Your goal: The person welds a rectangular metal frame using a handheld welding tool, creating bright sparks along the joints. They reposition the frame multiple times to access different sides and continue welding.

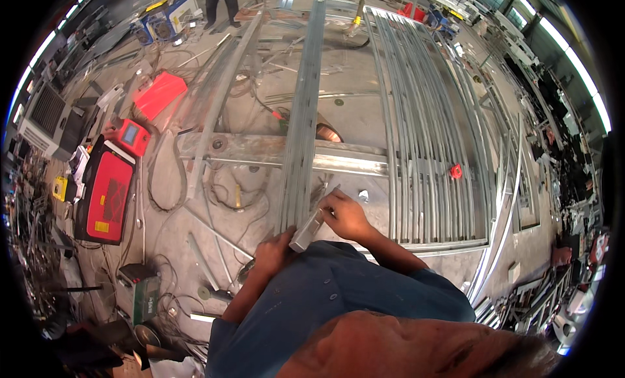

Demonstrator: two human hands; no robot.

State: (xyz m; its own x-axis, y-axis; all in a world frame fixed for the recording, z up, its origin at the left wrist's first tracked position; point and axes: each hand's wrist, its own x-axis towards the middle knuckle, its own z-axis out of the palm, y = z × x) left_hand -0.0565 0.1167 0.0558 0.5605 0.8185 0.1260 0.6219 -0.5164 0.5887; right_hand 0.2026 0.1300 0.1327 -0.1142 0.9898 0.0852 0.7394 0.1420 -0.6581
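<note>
A short piece of square metal tube lies slantwise in front of my chest. My right hand is closed at its far part, with the fingers bent and pinched together. My left hand is closed at its near end, beside the ends of the long metal profiles; its fingertips are partly hidden. Those long profiles lie side by side, running away from me across a wide steel beam. What lies inside my right hand's pinch is too small to make out.
To the right, a metal frame with several parallel bars carries a small red tool. On the left are a red and black case, a red machine with a screen and a red sheet. Cables snake over the floor. A person stands far off.
</note>
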